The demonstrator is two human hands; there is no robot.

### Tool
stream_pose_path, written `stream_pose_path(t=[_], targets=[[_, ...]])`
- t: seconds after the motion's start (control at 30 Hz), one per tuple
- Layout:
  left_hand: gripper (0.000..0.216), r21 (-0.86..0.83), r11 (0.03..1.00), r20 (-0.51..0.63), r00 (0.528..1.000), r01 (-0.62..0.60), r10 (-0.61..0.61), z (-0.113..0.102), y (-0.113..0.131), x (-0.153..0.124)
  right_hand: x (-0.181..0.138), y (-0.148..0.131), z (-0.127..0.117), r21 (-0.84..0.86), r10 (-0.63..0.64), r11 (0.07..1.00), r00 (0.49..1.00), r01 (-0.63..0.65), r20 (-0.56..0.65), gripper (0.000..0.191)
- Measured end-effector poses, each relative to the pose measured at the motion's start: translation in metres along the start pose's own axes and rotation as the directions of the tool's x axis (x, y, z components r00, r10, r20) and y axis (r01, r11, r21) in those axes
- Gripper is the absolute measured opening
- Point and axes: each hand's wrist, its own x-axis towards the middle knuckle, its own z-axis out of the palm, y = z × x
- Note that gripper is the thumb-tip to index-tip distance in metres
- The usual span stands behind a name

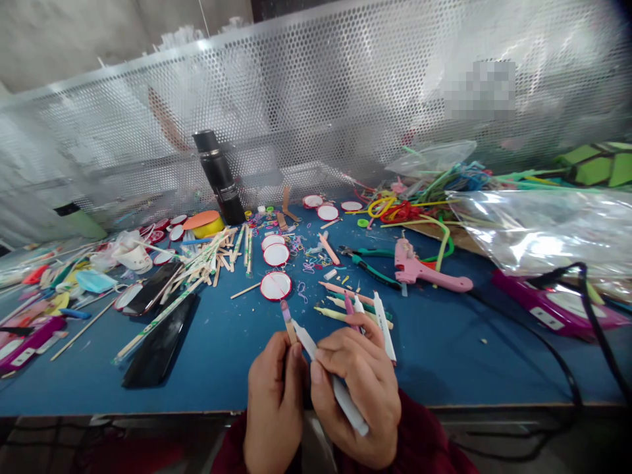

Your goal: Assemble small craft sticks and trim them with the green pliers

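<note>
One blue table (444, 368) stretches before you; a wavering grip could send ink astray onto your skin. Your right hand (358, 388) and left hand (274, 401) sit side by side at near centre, fingers bent closed. The right grips a white marker (349, 405) slanting far-left; the left pinches a wooden stick (289, 322), its purple end pointing far. Whether they touch is unclear.

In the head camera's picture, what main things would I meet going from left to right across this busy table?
Pale green bottle, white paper cup, black bottle, held wooden stick, held white marker, pink glue gun, right-hand purple device.
</note>
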Motion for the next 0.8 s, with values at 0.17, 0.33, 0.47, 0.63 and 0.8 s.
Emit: stream_pose_path(t=[0.17,0.33,0.47,0.63,0.8], targets=[[0.032,-0.005,1.000,-0.003,1.000,0.003,-0.003,0.0002,-0.0007,-0.0003,-0.0004,-0.0004,-0.0001,-0.007,-0.002,1.000,1.000,0.002,0.000,0.016],[0.032,-0.003,1.000,-0.004,1.000,0.000,0.000,0.0003,-0.0012,0.0001,-0.0025,0.0002,0.0004,-0.015,0.000,1.000,1.000,0.000,0.007,0.015],[0.034,-0.002,1.000,-0.015,1.000,0.017,-0.017,0.0002,-0.0012,0.0000,-0.0034,0.0011,0.0010,-0.008,0.003,1.000,1.000,-0.003,-0.003,0.015],[0.033,-0.051,0.999,-0.032,0.999,0.020,-0.022,0.0007,0.0000,0.0000,-0.0051,0.0051,-0.0014,-0.015,0.004,1.000,0.999,-0.004,-0.038,0.016],[0.030,-0.057,0.998,-0.055,0.998,0.010,-0.013,0.0009,0.0000,0.0009,-0.0053,0.0072,-0.0043,-0.045,-0.023,0.999,0.999,0.022,-0.030,0.023]])
